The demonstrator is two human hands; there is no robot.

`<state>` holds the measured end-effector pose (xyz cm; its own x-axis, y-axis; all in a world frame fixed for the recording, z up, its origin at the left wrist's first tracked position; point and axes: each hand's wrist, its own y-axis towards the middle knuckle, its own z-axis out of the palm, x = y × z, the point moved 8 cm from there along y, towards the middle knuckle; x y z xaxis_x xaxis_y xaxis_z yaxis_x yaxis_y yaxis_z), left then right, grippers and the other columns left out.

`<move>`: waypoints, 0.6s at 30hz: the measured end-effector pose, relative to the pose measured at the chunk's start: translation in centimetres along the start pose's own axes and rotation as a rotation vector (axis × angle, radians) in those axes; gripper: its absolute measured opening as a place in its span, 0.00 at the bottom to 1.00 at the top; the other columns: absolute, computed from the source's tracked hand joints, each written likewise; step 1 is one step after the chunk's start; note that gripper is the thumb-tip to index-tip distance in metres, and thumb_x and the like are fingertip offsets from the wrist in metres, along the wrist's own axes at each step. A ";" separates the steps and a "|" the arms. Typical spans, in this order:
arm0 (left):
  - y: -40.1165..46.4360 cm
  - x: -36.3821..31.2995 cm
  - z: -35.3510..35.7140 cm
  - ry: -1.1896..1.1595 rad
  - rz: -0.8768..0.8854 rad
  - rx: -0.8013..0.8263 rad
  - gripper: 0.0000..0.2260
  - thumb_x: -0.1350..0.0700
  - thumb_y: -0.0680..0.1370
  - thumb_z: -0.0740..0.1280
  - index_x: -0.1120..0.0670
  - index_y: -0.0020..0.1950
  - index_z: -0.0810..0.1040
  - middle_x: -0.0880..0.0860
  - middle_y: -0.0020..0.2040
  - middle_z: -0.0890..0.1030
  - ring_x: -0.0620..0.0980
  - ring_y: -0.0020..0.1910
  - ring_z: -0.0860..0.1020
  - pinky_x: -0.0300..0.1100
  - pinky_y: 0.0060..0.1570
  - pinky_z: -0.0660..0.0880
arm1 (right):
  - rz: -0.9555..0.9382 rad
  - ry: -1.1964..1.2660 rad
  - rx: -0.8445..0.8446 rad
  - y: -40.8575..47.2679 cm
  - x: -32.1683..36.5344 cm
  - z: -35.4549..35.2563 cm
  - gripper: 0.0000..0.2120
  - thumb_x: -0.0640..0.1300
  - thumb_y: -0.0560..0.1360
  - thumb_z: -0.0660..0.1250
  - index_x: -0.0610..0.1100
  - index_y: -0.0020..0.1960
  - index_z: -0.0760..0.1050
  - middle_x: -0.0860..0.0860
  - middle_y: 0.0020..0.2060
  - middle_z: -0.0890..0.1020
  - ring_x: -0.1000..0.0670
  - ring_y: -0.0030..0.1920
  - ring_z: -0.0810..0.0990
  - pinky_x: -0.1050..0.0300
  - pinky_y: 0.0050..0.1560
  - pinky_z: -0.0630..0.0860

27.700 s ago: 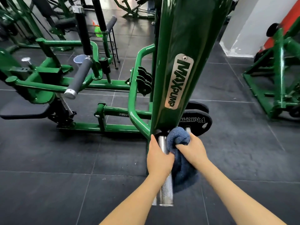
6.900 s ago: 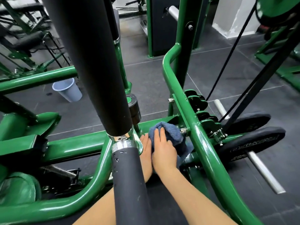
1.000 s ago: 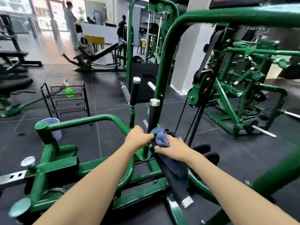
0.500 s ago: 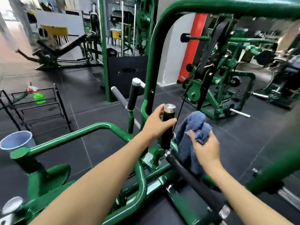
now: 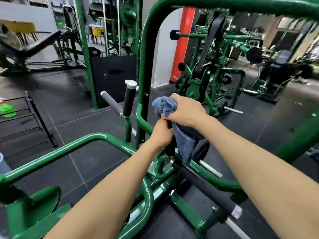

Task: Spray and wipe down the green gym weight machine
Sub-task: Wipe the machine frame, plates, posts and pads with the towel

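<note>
Hands meet on one upright black handle [image 5: 170,145] of the green weight machine [image 5: 96,141]. The left hand [image 5: 161,133] is wrapped around the grip low down. The right hand [image 5: 185,112] sits just above it, clutching a blue cloth [image 5: 183,142] bunched over what seems to be the handle's top, its loose end hanging beside the grip. A second black handle [image 5: 129,100] stands behind. On a wire rack [image 5: 32,118] at the far left rests a green spray bottle [image 5: 6,110].

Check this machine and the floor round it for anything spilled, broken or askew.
Nothing stands out. The right hand presses the blue cloth over the upright black grip's top; the left hand grips that black grip below. No spill shows on the floor tiles.
</note>
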<state>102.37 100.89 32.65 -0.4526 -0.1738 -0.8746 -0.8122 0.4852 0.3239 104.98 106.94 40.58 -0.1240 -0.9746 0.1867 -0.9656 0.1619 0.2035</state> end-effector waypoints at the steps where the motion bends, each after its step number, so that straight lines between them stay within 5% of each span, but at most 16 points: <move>1: 0.0 0.2 0.0 0.008 -0.018 0.011 0.12 0.65 0.78 0.62 0.63 0.62 0.73 0.54 0.51 0.77 0.52 0.52 0.76 0.31 0.38 0.66 | -0.005 0.030 -0.037 0.0 0.0 -0.1 0.12 0.54 0.71 0.67 0.50 0.47 0.66 0.52 0.38 0.75 0.45 0.43 0.74 0.50 0.44 0.69; 6: -0.9 0.7 0.5 -0.110 -0.096 0.104 0.24 0.56 0.77 0.68 0.54 0.72 0.65 0.49 0.61 0.77 0.44 0.56 0.75 0.36 0.53 0.68 | 0.080 0.524 -0.285 -2.5 -1.7 0.4 0.13 0.50 0.69 0.71 0.47 0.51 0.76 0.52 0.42 0.81 0.45 0.46 0.79 0.49 0.46 0.75; 9: -0.8 1.0 0.6 -0.178 -0.097 0.108 0.19 0.58 0.72 0.68 0.56 0.63 0.72 0.50 0.54 0.80 0.47 0.54 0.78 0.42 0.53 0.74 | -0.003 0.272 -0.377 -3.8 -0.6 0.3 0.18 0.46 0.67 0.67 0.46 0.56 0.76 0.48 0.48 0.81 0.42 0.51 0.77 0.48 0.50 0.73; 12: -0.2 0.9 0.2 -0.064 -0.049 0.057 0.10 0.67 0.76 0.61 0.64 0.55 0.76 0.57 0.50 0.80 0.53 0.50 0.76 0.46 0.51 0.74 | -0.040 -0.134 -0.253 -3.3 1.0 0.1 0.24 0.47 0.70 0.67 0.50 0.65 0.71 0.47 0.54 0.77 0.42 0.55 0.75 0.49 0.52 0.66; 16: 0.0 0.7 0.2 -0.067 0.014 0.051 0.07 0.68 0.77 0.60 0.59 0.47 0.75 0.52 0.40 0.78 0.45 0.41 0.73 0.34 0.39 0.71 | -0.033 -0.308 -0.104 -1.2 1.9 -0.6 0.11 0.49 0.72 0.64 0.47 0.51 0.66 0.50 0.39 0.70 0.44 0.43 0.70 0.52 0.44 0.62; 18: 0.3 1.3 0.5 -0.077 0.012 0.075 0.04 0.65 0.78 0.64 0.60 0.51 0.75 0.49 0.42 0.76 0.41 0.41 0.73 0.34 0.41 0.72 | 0.006 -0.280 -0.028 0.2 1.8 -0.4 0.08 0.49 0.72 0.62 0.47 0.44 0.64 0.52 0.35 0.70 0.45 0.40 0.71 0.53 0.42 0.63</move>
<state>101.73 101.21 31.49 -0.4299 -0.1022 -0.8971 -0.7759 0.5499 0.3092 104.70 105.27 41.35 -0.1917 -0.9779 -0.0841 -0.9584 0.1680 0.2307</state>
